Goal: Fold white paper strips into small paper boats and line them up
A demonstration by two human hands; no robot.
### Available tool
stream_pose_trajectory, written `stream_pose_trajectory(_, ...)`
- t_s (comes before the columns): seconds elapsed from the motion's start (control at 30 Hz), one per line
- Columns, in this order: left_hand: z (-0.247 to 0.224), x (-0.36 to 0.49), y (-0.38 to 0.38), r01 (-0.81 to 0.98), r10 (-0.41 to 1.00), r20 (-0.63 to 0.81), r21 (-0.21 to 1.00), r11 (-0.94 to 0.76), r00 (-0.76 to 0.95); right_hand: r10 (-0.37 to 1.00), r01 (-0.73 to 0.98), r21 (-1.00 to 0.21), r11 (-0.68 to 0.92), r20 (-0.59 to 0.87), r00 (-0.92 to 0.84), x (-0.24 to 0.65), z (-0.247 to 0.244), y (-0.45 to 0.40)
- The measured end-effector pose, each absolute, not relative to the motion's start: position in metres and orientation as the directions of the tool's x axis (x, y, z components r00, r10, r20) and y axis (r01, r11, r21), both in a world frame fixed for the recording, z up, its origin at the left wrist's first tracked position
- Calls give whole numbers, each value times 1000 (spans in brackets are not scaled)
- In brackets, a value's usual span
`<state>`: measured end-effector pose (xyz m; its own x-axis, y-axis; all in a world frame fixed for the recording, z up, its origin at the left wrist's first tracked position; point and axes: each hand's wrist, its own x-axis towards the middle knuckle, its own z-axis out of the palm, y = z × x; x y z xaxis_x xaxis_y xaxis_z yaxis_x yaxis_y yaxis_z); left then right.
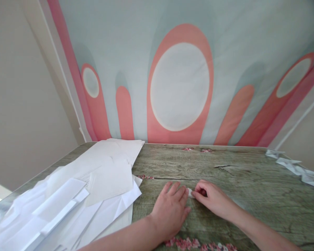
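Note:
A small white piece of paper lies on the table between my two hands; only a bit of it shows. My left hand rests palm down with its fingers stretched out, the fingertips at the paper's left side and hiding part of it. From the right, my right hand pinches the paper's other end between thumb and curled fingers.
Loose and folded white sheets are heaped over the left side of the wood-patterned table. Several small folded paper pieces sit in a row along the right edge. A pink and grey-green backdrop rises behind the far edge.

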<state>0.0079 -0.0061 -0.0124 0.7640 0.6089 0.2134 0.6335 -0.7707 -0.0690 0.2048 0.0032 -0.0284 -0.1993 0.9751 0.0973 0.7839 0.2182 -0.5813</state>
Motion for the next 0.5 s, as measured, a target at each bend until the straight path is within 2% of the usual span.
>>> stream_pose_trajectory(0.2, -13, 9, -5, 632, 606, 218, -74, -772, 765, 976, 792, -571, 217, 125, -177, 203, -30, 2)
stream_pose_trajectory(0.3, -12, 9, -6, 632, 605, 214, -89, -770, 767, 961, 796, -541, 270, 204, -187, 203, -35, -1)
stream_pose_trajectory(0.4, -11, 9, -6, 635, 606, 217, -100, -766, 765, 904, 789, -467, 399, 346, -252, 203, -40, -9)
stream_pose_trajectory(0.5, -11, 9, -6, 635, 605, 219, -101, -766, 765, 823, 792, -315, 523, 429, -372, 203, -42, -19)
